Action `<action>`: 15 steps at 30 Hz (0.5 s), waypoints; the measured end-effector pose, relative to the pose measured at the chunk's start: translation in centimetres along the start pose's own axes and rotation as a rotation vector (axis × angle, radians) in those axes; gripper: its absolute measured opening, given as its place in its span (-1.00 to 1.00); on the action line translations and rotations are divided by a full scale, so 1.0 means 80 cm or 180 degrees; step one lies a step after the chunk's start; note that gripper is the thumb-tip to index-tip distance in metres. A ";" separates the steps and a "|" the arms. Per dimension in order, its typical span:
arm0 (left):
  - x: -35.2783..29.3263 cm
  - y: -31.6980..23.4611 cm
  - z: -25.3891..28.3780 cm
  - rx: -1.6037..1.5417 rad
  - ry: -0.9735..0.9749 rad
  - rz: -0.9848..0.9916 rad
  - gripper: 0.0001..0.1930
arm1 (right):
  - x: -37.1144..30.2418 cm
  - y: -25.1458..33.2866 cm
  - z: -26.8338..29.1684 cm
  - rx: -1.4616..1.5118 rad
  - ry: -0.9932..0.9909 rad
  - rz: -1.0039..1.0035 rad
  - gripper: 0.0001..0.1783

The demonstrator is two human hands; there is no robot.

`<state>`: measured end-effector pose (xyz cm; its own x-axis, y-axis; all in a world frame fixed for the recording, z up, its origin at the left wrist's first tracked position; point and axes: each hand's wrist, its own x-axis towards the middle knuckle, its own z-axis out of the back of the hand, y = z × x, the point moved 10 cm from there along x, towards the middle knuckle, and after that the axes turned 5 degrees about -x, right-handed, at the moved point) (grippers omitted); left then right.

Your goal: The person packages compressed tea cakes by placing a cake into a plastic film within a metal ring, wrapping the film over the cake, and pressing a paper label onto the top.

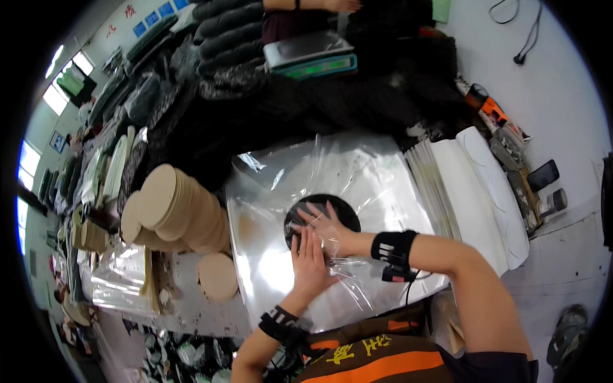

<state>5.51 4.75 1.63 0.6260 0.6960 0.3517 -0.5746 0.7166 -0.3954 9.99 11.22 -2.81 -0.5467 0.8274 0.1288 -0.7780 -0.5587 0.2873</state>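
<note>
A round black disc point(338, 207) lies inside a clear plastic bag point(357, 172) on top of a pile of such bags. My right hand point(322, 225) lies flat on the disc with its fingers spread, pressing the film down. My left hand point(309, 262) rests flat just below it on the bag, fingers together and pointing up toward the disc. Both wrists wear black straps. Neither hand grips anything.
Leaning stacks of tan round discs point(175, 207) stand to the left, one tan disc point(218, 276) lying loose. A stack of white sheets point(472, 185) lies to the right. Piled black material point(287, 96) and a scale point(310, 54) fill the back. Another person's arm shows at the top.
</note>
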 end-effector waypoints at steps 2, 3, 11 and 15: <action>-0.003 0.010 0.020 -0.0153 -0.0125 0.0435 0.17 | -0.023 -0.032 0.063 0.1548 -0.1077 -0.0063 -0.51; -0.021 0.026 0.024 -0.0278 -0.0096 0.0719 0.16 | -0.053 -0.055 0.103 0.0772 -0.1185 -0.0900 -0.39; -0.007 0.015 0.013 -0.0166 -0.0273 0.0612 -0.31 | -0.242 -0.158 0.264 0.1530 -0.2628 -0.2593 -0.49; -0.015 0.031 0.014 -0.0479 -0.0741 0.0903 -0.64 | -0.316 -0.202 0.194 0.2280 -0.3516 -0.3195 -0.36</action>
<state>2.72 5.73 1.17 0.3071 0.8695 0.3868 -0.6131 0.4916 -0.6184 41.23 0.22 4.02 0.7666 0.6321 0.1127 -0.1996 0.0678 0.9775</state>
